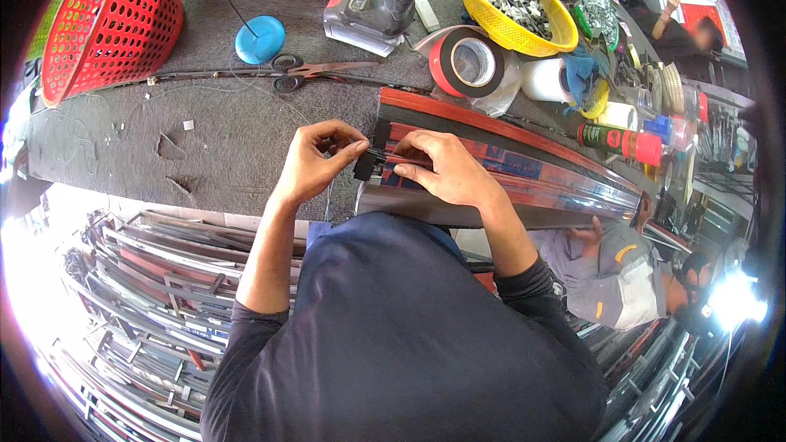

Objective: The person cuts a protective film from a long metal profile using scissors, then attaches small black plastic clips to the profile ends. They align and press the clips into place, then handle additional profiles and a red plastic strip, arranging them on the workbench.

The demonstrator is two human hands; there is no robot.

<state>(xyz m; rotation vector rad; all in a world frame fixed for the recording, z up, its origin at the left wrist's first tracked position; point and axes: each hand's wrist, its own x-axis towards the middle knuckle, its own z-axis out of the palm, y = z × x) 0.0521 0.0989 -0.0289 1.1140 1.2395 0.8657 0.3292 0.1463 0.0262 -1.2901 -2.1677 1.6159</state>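
Observation:
A long metal profile (524, 168) with red and blue film lies along the bench's front edge, running off to the right. A black piece (367, 165) sits at its left end. My left hand (321, 160) is beside that end, thumb and forefinger pinched on something small, thin and dark that I cannot make out. Over the profile, close to the same end, my right hand (446, 165) has its thumb and fingers curled together. Whatever it grips is hidden by the fingers. A thin thread or wire hangs below my left hand.
Beyond my hands lie scissors (296, 72), a blue disc (260, 39), a cordless drill (372, 12) and tape rolls (468, 64). A red basket (115, 29) stands left, a yellow basket (524, 12) of small parts right. Another person (614, 270) is at the right.

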